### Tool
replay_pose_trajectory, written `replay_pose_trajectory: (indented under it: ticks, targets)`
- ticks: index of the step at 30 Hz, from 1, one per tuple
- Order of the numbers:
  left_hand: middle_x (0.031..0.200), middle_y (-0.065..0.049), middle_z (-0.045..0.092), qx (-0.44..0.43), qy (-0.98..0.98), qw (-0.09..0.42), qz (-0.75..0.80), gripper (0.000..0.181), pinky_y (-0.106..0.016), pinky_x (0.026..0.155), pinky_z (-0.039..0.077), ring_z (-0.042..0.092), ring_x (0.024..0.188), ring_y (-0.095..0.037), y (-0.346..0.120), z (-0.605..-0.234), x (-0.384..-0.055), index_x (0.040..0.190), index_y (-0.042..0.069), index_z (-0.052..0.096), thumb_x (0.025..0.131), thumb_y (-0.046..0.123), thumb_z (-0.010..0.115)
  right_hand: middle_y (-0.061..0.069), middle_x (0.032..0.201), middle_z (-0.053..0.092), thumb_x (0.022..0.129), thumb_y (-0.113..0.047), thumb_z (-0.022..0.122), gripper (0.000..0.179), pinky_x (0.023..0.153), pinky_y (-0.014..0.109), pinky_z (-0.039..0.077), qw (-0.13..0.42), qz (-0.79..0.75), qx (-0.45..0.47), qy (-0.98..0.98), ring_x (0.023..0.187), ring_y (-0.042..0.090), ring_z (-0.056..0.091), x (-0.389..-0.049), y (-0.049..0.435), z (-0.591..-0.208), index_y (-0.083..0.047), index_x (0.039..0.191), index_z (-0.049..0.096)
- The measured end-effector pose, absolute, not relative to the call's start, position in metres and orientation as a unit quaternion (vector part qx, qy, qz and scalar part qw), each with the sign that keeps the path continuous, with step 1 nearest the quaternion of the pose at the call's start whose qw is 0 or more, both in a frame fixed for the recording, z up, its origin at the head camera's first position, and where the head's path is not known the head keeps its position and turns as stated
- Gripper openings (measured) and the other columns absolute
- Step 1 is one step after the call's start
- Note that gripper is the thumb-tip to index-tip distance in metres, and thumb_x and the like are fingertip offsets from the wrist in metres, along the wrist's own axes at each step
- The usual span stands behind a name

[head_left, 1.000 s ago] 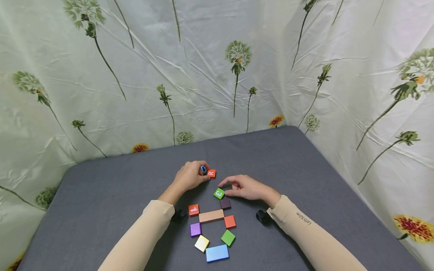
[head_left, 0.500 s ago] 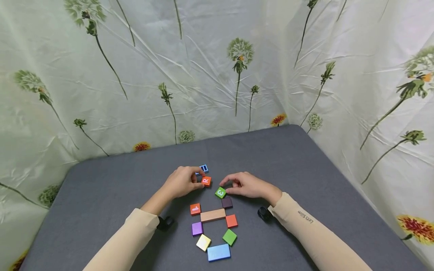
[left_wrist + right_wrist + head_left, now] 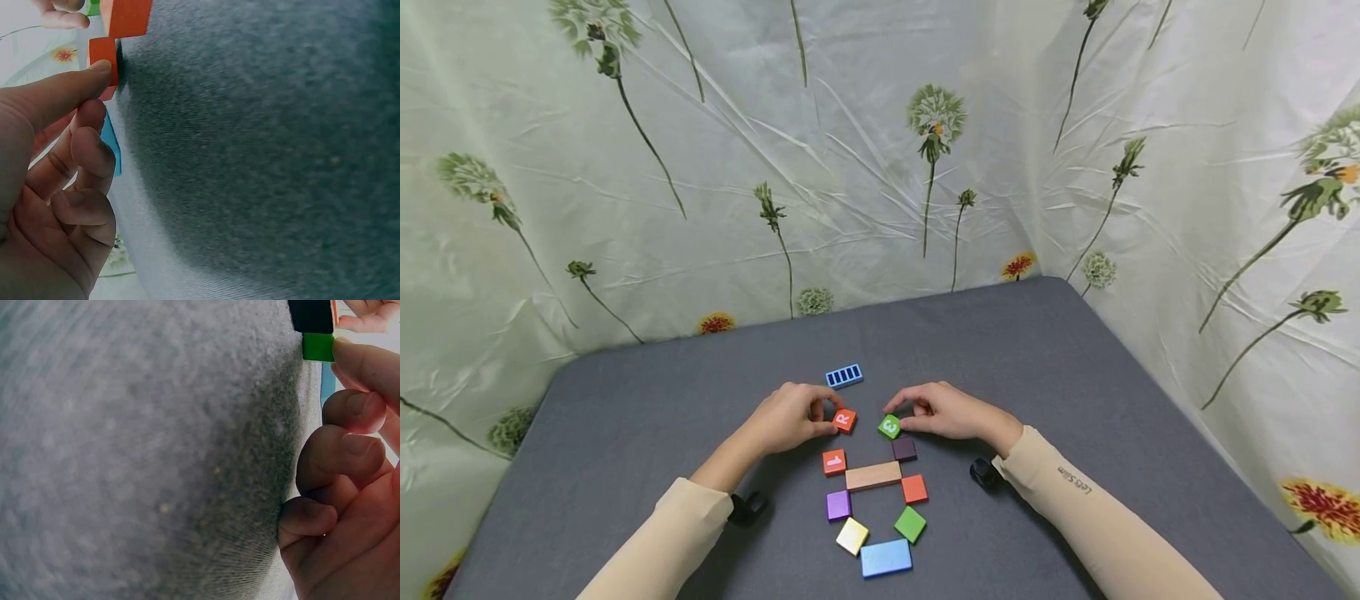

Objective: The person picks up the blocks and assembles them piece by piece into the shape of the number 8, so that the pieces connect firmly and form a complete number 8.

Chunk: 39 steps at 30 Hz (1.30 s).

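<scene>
My left hand (image 3: 790, 419) pinches an orange-red block marked R (image 3: 845, 421) between thumb and index finger, just above or on the cloth. In the left wrist view the thumb (image 3: 94, 74) presses the side of that block, and the other fingers curl inward. Facing it, my right hand (image 3: 943, 410) has thumb and index finger at a green block marked 3 (image 3: 890, 427). The right wrist view shows the thumb touching this green block (image 3: 319, 347) beside a dark block (image 3: 312, 315). A gap separates the R block from the green one.
A ring of blocks lies nearer me: a red 1 block (image 3: 834, 462), wooden plank (image 3: 873, 476), dark block (image 3: 905, 448), red (image 3: 914, 489), purple (image 3: 838, 505), gold (image 3: 852, 536), green (image 3: 911, 524) and blue (image 3: 886, 558). A slotted blue block (image 3: 845, 376) lies farther back.
My left hand has drawn the R block toward me and leftward, away from the slotted blue block, which is now fully visible. The right hand has stayed at the green block.
</scene>
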State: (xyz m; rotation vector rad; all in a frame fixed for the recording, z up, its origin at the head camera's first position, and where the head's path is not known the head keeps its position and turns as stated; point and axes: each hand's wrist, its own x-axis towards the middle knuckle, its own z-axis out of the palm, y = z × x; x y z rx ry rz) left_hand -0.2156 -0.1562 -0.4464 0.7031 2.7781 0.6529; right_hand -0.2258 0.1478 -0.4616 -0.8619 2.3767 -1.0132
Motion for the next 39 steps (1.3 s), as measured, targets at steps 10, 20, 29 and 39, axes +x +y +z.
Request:
replay_pose_trajectory:
  ticks: [10,20,29,39]
  targets:
    - [0.076,0.008,0.06,0.279,0.924,0.103,0.239,0.028,-0.024,0.061,0.039,0.05,0.066,-0.004,-0.165,-0.455,-0.214,0.121,0.021,0.077,0.094,0.019,0.084,-0.011,0.067,0.047,0.106,-0.023,0.07,0.029,0.06,0.021,0.035,0.208,-0.366,-0.312,0.852,0.059,0.003,0.041,-0.227,0.149,-0.463,-0.018,0.134,0.073]
    - [0.078,0.009,0.062,0.269,0.908,0.132,0.292,0.033,-0.024,0.063,0.04,0.052,0.067,-0.004,-0.171,-0.461,-0.21,0.132,0.02,0.073,0.099,0.019,0.078,-0.011,0.067,0.047,0.106,-0.024,0.07,0.029,0.06,0.021,0.034,0.204,-0.364,-0.311,0.854,0.059,0.002,0.04,-0.226,0.15,-0.463,-0.018,0.134,0.073]
    - [0.079,0.009,0.062,0.267,0.907,0.13,0.299,0.032,-0.024,0.064,0.04,0.051,0.068,-0.004,-0.173,-0.466,-0.207,0.133,0.02,0.072,0.101,0.019,0.076,-0.011,0.067,0.047,0.106,-0.024,0.07,0.03,0.06,0.021,0.034,0.202,-0.363,-0.311,0.855,0.059,0.002,0.041,-0.225,0.149,-0.462,-0.017,0.135,0.073]
    - [0.078,0.011,0.062,0.272,0.902,0.126,0.312,0.03,-0.024,0.063,0.04,0.051,0.066,-0.002,-0.177,-0.468,-0.201,0.131,0.02,0.073,0.1,0.022,0.077,-0.011,0.069,0.047,0.106,-0.025,0.07,0.029,0.061,0.021,0.034,0.203,-0.361,-0.307,0.857,0.06,0.002,0.041,-0.225,0.149,-0.464,-0.018,0.134,0.073]
